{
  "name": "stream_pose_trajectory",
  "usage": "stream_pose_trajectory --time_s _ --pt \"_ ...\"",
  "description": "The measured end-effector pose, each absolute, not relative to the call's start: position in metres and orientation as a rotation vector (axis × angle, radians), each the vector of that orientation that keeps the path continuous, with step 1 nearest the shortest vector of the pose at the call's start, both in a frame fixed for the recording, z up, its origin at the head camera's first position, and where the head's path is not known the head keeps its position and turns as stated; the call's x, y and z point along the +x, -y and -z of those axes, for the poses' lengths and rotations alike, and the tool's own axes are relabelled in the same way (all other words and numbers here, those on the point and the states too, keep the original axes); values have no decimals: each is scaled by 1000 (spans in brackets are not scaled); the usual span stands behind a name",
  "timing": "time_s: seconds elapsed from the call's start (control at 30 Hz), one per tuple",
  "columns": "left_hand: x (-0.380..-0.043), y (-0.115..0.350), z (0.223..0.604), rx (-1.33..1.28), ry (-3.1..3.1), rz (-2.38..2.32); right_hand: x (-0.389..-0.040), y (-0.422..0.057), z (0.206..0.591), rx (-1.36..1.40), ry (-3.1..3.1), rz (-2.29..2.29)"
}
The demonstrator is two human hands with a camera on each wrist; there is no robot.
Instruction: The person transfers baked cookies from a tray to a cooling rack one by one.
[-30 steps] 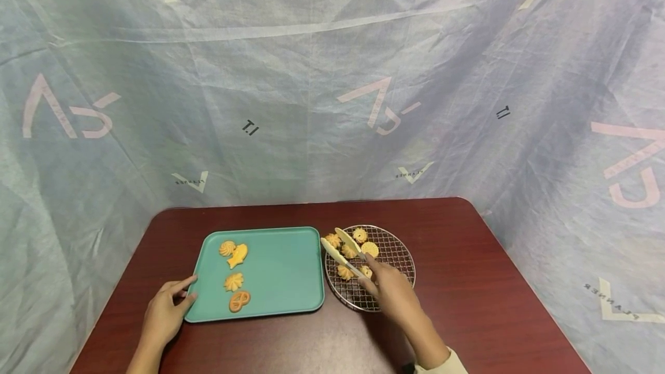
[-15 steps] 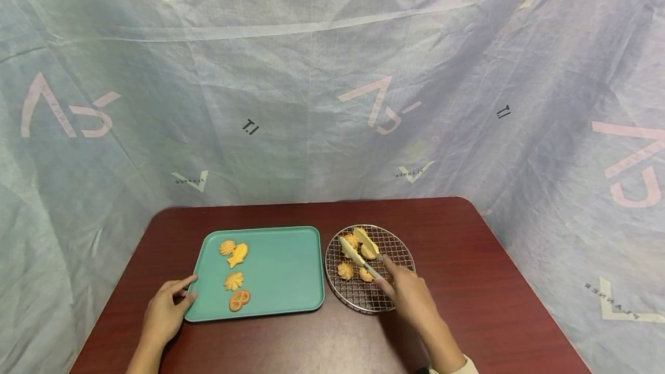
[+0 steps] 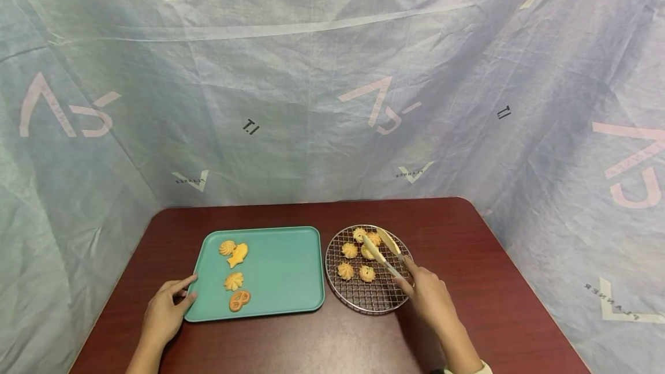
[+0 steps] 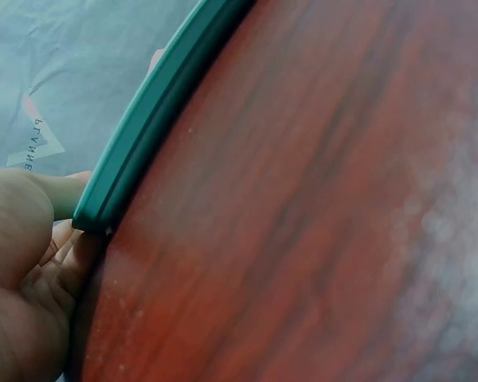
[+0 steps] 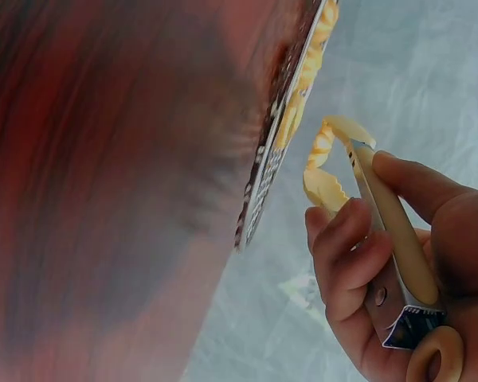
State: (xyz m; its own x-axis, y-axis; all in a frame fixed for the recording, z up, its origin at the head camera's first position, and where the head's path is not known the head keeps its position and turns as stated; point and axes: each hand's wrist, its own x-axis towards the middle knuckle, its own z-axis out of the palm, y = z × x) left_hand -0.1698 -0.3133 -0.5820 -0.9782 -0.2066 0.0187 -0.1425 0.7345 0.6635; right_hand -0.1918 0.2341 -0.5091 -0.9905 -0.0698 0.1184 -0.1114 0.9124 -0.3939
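In the head view my right hand [image 3: 431, 296] grips a pair of cream-tipped metal tongs [image 3: 384, 260] over a round wire rack [image 3: 381, 303]. Between the tong tips is a ridged golden cookie [image 3: 374, 239], which the right wrist view also shows, apart from the rack. Several other cookies [image 3: 345, 271] lie on the rack's left half. At the left, my left hand [image 3: 163, 311] pinches the near-left edge of a green tray [image 3: 283, 270]. On that tray lie a swirl cookie [image 3: 227, 247], a fish-shaped cookie [image 3: 238, 255], a flower-shaped cookie [image 3: 234, 281] and a pretzel [image 3: 239, 300].
Tray and rack stand side by side on a dark red wooden table [image 3: 291, 342], with a narrow gap between them. A grey printed cloth [image 3: 312, 103] hangs behind the table and along both sides.
My right hand has moved right with the tongs, carrying the ridged cookie from the rack's left rim to over its back middle. My left hand and the tray have stayed still.
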Motion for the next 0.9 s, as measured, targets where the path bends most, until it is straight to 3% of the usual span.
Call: stream_pose_trajectory --time_s 0.9 --pt "-171 314 579 286 2849 1077 -198 -251 515 92 3003 -494"
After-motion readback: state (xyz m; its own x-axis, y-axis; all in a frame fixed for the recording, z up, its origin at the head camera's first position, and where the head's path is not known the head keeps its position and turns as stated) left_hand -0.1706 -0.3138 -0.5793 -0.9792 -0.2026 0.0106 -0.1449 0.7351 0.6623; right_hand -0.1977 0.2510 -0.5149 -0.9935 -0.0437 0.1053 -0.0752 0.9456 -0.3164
